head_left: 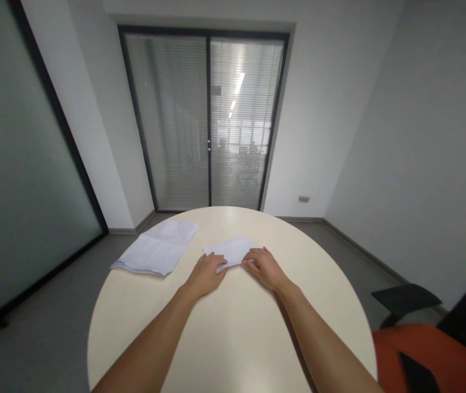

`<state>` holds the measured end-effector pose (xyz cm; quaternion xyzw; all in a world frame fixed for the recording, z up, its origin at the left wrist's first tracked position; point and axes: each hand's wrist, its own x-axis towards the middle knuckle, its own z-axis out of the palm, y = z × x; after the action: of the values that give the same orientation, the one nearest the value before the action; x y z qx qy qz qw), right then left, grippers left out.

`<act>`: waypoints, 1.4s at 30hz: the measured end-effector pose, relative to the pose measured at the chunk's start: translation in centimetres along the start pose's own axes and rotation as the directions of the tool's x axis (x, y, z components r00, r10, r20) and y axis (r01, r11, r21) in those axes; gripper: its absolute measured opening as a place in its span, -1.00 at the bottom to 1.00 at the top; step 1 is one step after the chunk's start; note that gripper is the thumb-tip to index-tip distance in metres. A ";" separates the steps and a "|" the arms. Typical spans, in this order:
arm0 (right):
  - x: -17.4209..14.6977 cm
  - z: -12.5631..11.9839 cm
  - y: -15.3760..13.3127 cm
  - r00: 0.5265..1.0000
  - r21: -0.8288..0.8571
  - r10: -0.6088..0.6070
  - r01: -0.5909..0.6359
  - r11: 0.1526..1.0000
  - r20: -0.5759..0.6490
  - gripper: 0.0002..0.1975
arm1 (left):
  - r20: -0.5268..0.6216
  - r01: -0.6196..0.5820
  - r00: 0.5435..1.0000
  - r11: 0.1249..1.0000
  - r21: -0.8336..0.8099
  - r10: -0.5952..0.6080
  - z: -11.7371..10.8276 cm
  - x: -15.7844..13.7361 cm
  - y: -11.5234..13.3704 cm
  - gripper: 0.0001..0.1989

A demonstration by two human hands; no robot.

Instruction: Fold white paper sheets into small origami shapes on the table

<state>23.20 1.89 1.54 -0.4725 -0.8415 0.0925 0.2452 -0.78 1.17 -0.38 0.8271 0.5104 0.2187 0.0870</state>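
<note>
A small white piece of paper (233, 251), which looks folded, lies on the round cream table between my hands. My left hand (206, 274) grips its near left edge, with the fingers bent over the top and the thumb at the front edge. At the near right edge, my right hand (264, 267) pinches the paper between thumb and fingers. The fingertips of the two hands are a short way apart. To the left, apart from both hands, rests a stack of larger white sheets (159, 246) with creases across the top.
The round table (225, 338) has its curved far edge just beyond the paper. An orange chair (433, 355) with black armrests stands at the right. Glass doors with blinds (208, 120) are across the room, and a frosted glass panel (24, 164) is on the left.
</note>
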 end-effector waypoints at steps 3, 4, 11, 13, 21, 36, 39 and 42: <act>-0.1 0.0 -0.1 1.000 0.018 -0.004 0.004 1.000 -0.018 -0.70 | -0.056 0.037 0.998 0.993 -0.108 -0.043 -0.3 0.3 0.0 -0.69; -0.1 0.1 0.0 1.000 0.022 0.003 -0.002 1.000 -0.025 -0.72 | -0.071 0.055 0.995 0.989 -0.138 -0.065 -0.4 0.3 0.0 -0.70; 0.0 0.4 2.3 0.987 0.057 0.105 -0.099 0.993 -0.121 -0.78 | -0.249 0.052 0.960 0.956 -0.289 -0.128 -1.2 0.5 0.3 -0.74; 0.0 0.3 2.8 0.968 0.128 0.185 -0.165 0.978 -0.170 -0.77 | -0.307 0.063 0.936 0.941 -0.332 -0.171 -1.2 0.6 0.3 -0.75; 0.1 0.2 3.9 0.930 0.617 0.313 -0.131 0.776 -0.195 -0.62 | -0.475 0.099 0.803 0.866 -0.490 -0.361 -1.2 1.1 -0.4 -0.72; 0.3 0.1 3.3 0.905 0.744 0.379 -0.117 0.658 -0.193 -0.54 | -0.311 0.082 0.805 0.614 -0.785 -0.505 -1.2 1.9 0.3 -0.51; 0.3 0.5 3.8 0.888 0.660 0.411 -0.183 0.729 -0.207 -0.53 | -0.282 0.125 0.835 0.663 -0.738 -0.472 -0.2 1.7 -0.5 -0.35; 0.3 1.1 4.4 0.874 0.462 0.427 -0.286 0.840 -0.234 -0.57 | -0.315 0.164 0.877 0.842 -0.514 -0.363 0.7 1.1 -1.1 -0.15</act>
<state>25.87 4.56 -1.00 -0.5687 -0.6454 0.2329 0.4537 -0.89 2.73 -1.08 0.6381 0.5593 0.4861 0.2093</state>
